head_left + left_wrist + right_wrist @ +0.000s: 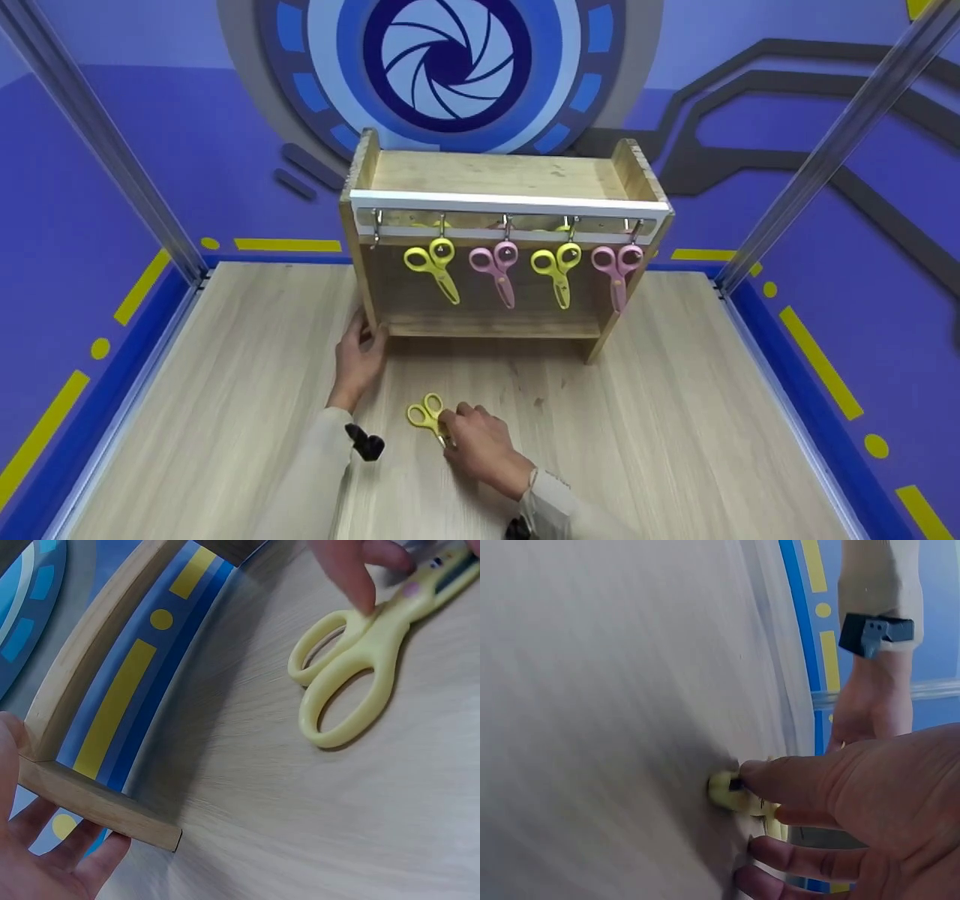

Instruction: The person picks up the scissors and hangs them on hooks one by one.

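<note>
My left hand grips the lower left side panel of a wooden rack, thumb on one face and fingers behind the edge. Yellow scissors lie low over the table in front of the rack, handle loops pointing toward it. With thumb and fingers my right hand pinches these scissors by the blade half, which it partly covers in the head view. In the right wrist view the thumb presses on the rounded yellow tip, while the other fingers spread beside it.
A white rail with metal hooks runs along the rack's front. Yellow scissors and pink scissors hang there alternately, two of each, right of the leftmost hook. Blue walls with metal posts enclose the wood-grain table.
</note>
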Demonstrator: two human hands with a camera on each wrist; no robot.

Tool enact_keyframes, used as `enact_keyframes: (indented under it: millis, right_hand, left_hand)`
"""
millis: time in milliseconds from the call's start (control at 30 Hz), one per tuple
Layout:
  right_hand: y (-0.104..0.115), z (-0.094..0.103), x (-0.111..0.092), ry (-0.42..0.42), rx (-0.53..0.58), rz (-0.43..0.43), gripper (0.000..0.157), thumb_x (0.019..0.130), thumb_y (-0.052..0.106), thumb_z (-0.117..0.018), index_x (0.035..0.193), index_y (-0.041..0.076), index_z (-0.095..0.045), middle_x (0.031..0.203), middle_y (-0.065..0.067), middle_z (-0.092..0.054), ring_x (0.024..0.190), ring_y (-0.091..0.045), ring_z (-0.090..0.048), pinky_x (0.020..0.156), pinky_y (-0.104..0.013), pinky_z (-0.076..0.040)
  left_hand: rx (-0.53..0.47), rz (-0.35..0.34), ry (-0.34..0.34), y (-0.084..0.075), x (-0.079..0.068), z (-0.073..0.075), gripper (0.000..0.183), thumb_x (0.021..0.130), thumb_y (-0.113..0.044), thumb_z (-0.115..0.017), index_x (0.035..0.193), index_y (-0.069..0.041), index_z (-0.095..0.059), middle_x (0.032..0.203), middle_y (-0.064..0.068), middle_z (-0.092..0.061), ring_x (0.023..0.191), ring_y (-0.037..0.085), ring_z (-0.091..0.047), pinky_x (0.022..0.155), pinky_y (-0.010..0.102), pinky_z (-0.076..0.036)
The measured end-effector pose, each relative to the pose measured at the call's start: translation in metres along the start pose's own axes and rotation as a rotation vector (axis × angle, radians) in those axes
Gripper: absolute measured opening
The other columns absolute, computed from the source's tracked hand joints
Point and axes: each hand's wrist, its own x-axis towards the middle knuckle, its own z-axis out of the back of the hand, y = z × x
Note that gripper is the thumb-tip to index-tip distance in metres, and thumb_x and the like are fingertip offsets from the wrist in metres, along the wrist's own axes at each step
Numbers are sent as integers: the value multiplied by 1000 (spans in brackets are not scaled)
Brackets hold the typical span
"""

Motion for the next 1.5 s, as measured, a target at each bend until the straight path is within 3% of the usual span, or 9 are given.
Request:
enact_keyframes:
  millis: [167,400,733,1133,1500]
  right_hand:
    - [-11,2,1,-76,-28,15,11,84,8,-83,86,14,-73,73,5,-56,61,-10,-49,49,-27,-41]
    - [-21,1,3,-81,-40,15,16,83,2,-79,79,14,-70,70,4,-53,59,-10,-47,46,-28,-41]
    - [-24,-1,5,-100,-9,34,14,83,3,-80,80,12,-71,69,4,-54,58,-8,-46,45,-26,-39]
    - [-23,-3,8,-103,29,-8,11,85,5,-79,83,13,-73,72,3,-62,61,-9,-55,48,-29,-45]
    - [-23,-4,8,-113,46,-10,11,86,5,-77,82,13,-72,71,4,-63,59,-7,-53,47,-28,-44]
  left_hand:
    - [-13,5,7,-1,0,1,56,105,-26,-61,156,-12,-42,147,22,-54,128,39,-59,102,52,-52]
    - [-26,4,6,1,0,0,57,105,-27,-61,157,-12,-42,146,21,-55,126,37,-61,100,50,-54]
    - [-20,-4,2,1,0,0,56,105,-27,-61,156,-12,-43,146,22,-55,128,39,-60,101,51,-53]
    - [-5,3,5,1,1,1,57,105,-25,-61,157,-12,-42,148,22,-54,128,39,-59,102,51,-53]
    - [-11,18,19,2,1,0,61,105,-26,-60,159,-11,-37,149,23,-52,130,39,-58,104,51,-51]
